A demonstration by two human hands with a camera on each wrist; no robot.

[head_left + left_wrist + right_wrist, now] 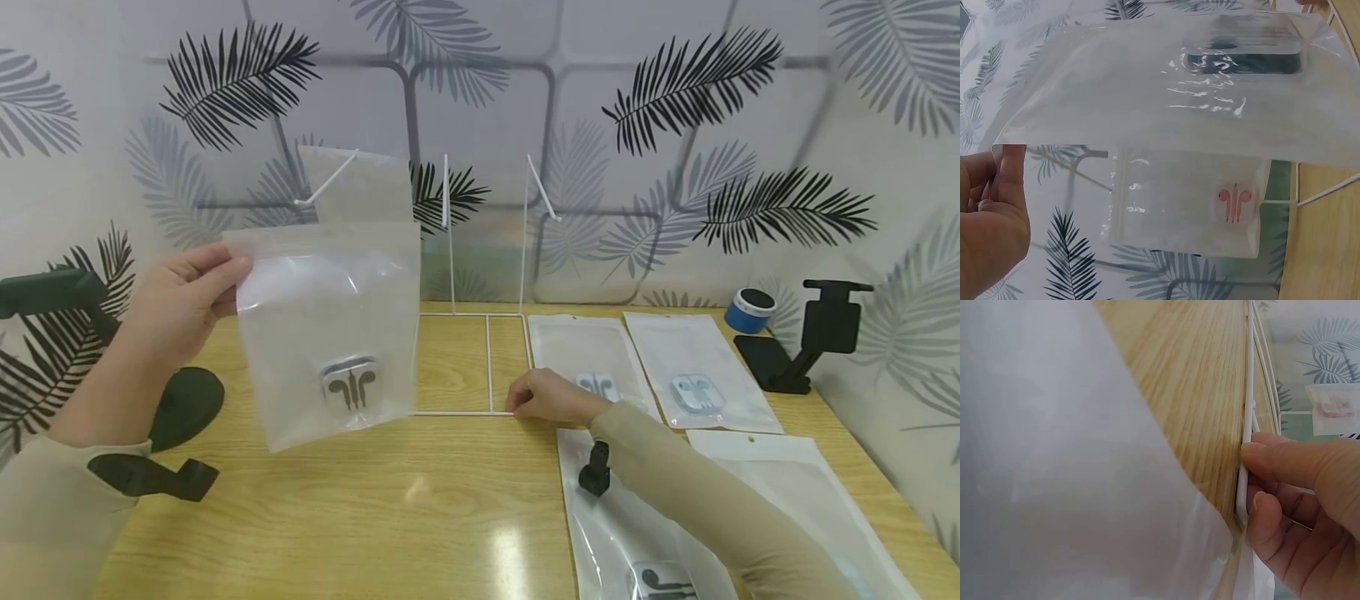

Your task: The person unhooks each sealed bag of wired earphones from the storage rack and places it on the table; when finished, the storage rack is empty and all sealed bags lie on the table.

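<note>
My left hand (180, 296) pinches the upper left edge of a translucent zip bag (300, 317), held up in front of the white wire rack (489, 358). Boxed earphones (350, 383) show near the bag's bottom. Behind it, a second bag (367, 190) hangs on the rack's left hook; pink earphones (1235, 203) show inside it in the left wrist view. My right hand (551, 394) grips the rack's base at its front right corner. In the right wrist view, thumb and fingers (1279, 456) close on the white bar (1249, 381).
Several more bags of earphones lie on the table at the right, such as a back bag (705, 354) and a front bag (795, 475). Behind them stand a blue round object (750, 312) and a black phone stand (831, 325). A dark green stand (187, 404) is at left.
</note>
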